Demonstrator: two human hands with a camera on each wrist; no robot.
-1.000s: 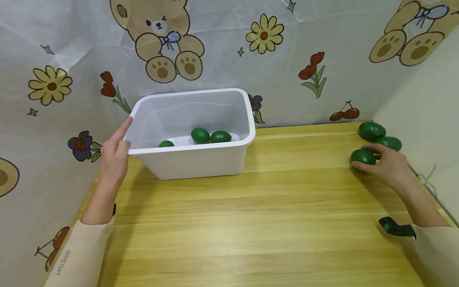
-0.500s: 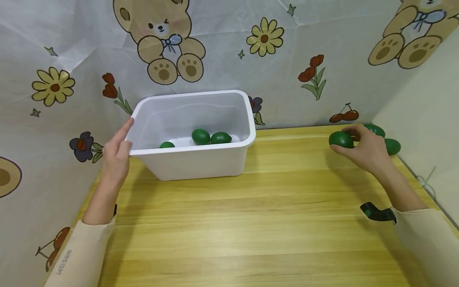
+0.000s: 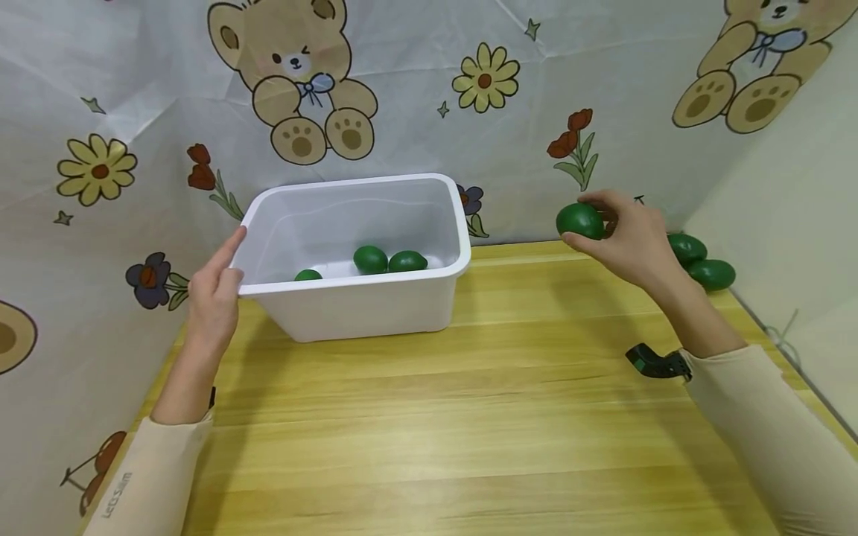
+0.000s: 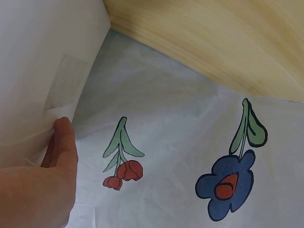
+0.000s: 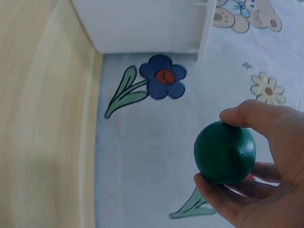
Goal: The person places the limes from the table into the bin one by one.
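My right hand (image 3: 633,234) holds a green lime (image 3: 579,221) between thumb and fingers, raised above the table's back edge. In the right wrist view the lime (image 5: 224,152) looks round and glossy, with the thumb on one side and fingers on the other. My left hand (image 3: 213,290) grips the left rim of a white plastic bin (image 3: 355,309). Its fingers lie against the bin's outer wall in the left wrist view. Inside the bin are three limes: one (image 3: 371,260), another beside it (image 3: 407,261), and a third (image 3: 308,275) partly hidden by the front rim.
Two more limes, one behind (image 3: 687,248) and one in front (image 3: 713,275), lie at the table's back right corner. The wooden table (image 3: 429,424) meets a patterned cloth (image 3: 415,89) at the back. A pale wall (image 3: 798,246) stands on the right.
My right hand has lifted the lime from the group at the right and carried it up and leftward. My left hand stays at the bin's rim.
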